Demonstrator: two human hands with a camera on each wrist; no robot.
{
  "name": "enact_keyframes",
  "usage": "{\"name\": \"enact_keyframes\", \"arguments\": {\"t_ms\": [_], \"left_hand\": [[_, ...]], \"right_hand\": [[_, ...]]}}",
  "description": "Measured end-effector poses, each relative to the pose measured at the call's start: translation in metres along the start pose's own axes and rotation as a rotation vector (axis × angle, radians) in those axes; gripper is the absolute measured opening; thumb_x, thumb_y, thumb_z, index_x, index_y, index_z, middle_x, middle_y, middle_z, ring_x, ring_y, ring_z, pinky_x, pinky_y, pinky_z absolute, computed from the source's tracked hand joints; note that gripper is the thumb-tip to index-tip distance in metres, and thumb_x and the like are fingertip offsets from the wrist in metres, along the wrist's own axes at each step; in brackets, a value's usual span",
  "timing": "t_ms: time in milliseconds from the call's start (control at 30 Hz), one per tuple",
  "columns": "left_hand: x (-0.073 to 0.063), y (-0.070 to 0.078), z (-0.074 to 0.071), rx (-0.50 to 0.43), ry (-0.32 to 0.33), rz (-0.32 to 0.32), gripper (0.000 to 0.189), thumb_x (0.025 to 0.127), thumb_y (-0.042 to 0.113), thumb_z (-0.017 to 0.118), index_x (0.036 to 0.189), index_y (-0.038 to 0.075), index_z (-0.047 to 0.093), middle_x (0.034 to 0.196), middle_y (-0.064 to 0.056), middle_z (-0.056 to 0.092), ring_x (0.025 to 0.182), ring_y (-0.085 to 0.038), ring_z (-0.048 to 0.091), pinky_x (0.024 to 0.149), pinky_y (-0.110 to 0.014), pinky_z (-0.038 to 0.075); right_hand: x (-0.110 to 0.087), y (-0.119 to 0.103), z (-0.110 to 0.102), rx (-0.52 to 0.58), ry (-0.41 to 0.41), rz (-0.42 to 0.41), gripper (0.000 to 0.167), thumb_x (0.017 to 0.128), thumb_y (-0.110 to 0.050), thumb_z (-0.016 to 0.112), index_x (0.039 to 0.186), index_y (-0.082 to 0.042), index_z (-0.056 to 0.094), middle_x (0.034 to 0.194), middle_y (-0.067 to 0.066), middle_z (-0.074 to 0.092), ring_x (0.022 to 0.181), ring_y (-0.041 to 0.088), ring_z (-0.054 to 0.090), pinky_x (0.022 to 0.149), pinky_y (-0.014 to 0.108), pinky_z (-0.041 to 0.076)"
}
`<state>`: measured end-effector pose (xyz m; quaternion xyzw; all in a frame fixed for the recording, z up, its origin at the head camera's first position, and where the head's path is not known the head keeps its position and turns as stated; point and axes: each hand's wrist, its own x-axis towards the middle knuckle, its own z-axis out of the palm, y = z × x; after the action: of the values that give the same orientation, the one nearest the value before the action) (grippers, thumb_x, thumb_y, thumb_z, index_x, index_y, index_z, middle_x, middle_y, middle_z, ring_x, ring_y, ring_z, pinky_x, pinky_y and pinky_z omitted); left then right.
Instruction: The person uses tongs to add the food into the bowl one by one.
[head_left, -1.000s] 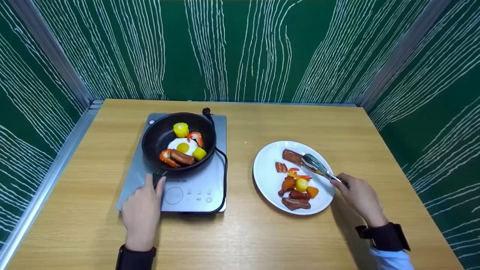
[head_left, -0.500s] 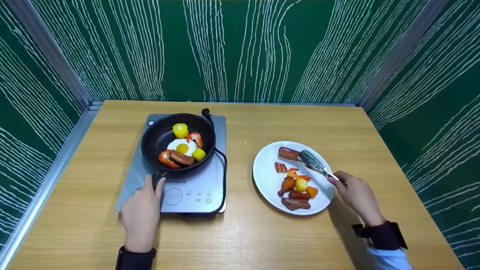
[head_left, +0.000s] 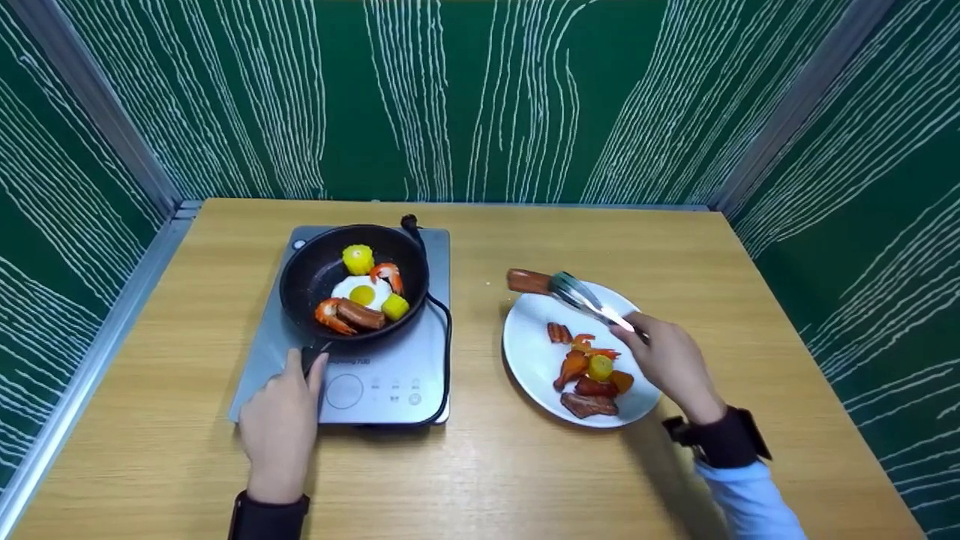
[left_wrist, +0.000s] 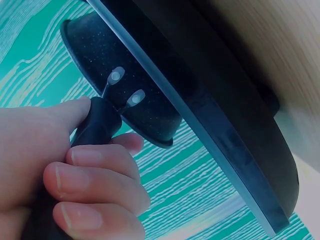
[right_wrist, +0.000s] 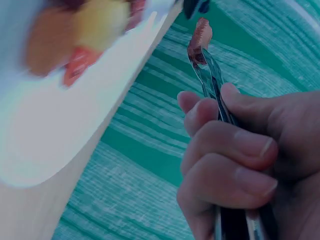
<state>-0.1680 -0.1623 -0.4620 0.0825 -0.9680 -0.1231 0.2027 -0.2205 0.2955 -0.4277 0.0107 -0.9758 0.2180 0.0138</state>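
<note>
- On my feed the right hand point(head_left: 671, 364) is wrapped round metal tongs point(head_left: 592, 304), whose tips pinch a reddish-brown piece of meat point(head_left: 529, 281).
- That piece is off the plate point(head_left: 529, 375), near its far left edge; I think it hangs partly past the rim, but the angle makes the height hard to judge.
- The left hand point(head_left: 279, 420) grips the black handle point(left_wrist: 97, 122), thumb along the top.
- The handle belongs to a dark pan point(head_left: 307, 277) with a fried egg point(head_left: 362, 295) and other food in it.
- Under the pan I see a silver cooktop point(head_left: 262, 390), a black cord point(head_left: 448, 352) running down its right side.
- Plate and cooktop stand well apart on a pale wood-grain table point(head_left: 525, 480), which catches a soft glare near the front edge.
- Dark green walls point(head_left: 360, 150) close in the back and both sides, covered in wavering white lines.
- Grey metal posts point(head_left: 802, 90) slant up at both rear corners.
</note>
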Motion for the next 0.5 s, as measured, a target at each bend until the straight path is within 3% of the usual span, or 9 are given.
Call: {"name": "enact_keyframes", "arguments": {"t_ms": [233,500], "left_hand": [[-0.001,0.000,0.001,0.007,0.053,0.026,0.043,0.100,0.038,0.065,0.111,-0.003,0.064,0.049,-0.015,0.051,0.036,-0.029,0.046,0.035,-0.037,0.030],[0.000,0.000,0.000,-0.002,-0.017,-0.009,0.046,0.102,0.040,0.061,0.118,-0.003,0.063,0.054,-0.016,0.054,0.039,-0.029,0.048,0.037,-0.037,0.032]], "right_hand": [[0.019,-0.053,0.005,0.073,0.041,-0.109,0.025,0.103,-0.034,0.061,0.107,-0.010,0.070,0.074,0.002,0.052,0.062,0.018,0.045,0.057,0.030,0.033],[0.045,-0.115,0.026,0.098,0.015,-0.236,0.027,0.105,-0.037,0.058,0.104,-0.013,0.070,0.071,-0.001,0.056,0.059,0.015,0.050,0.056,0.030,0.038]]}}
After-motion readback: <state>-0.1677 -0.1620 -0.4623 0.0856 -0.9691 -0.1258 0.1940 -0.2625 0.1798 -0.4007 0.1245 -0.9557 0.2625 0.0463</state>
